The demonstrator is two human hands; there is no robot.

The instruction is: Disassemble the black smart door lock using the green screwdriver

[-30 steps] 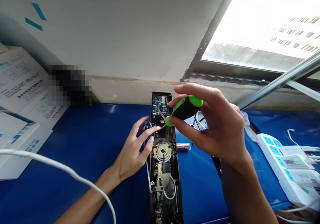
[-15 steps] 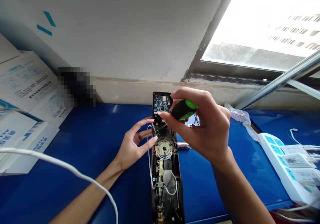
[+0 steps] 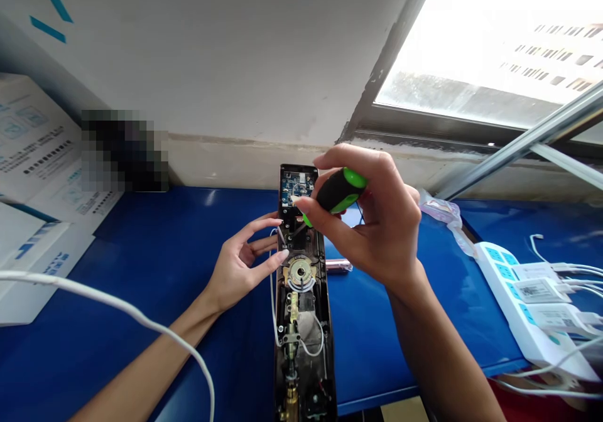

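Observation:
An opened electronic door lock [image 3: 308, 302], long and black, lies on the blue table with its inner parts facing up. It has a blue circuit board [image 3: 288, 183] at its far end and a round metal spindle plate [image 3: 300, 273] at mid-length. My left hand [image 3: 238, 268] grips the lock's left edge, thumb and fingertips beside a thin white wire [image 3: 272, 284]. Wrapped around a green and black screwdriver [image 3: 339, 191], my right hand [image 3: 389, 227] holds it slanted. Its shaft points down into the lock between board and spindle plate; the tip is hard to make out.
White printed boxes [image 3: 35, 271] are stacked at left. A white cable [image 3: 141, 320] crosses the left foreground. At right lies a power strip [image 3: 502, 284] with several plugged adapters, near a plastic bag [image 3: 443, 211]. A wall and window stand behind the table [image 3: 372, 340].
The whole view has shifted, so things appear slightly further left and higher. Both hands keep their places on the lock and screwdriver.

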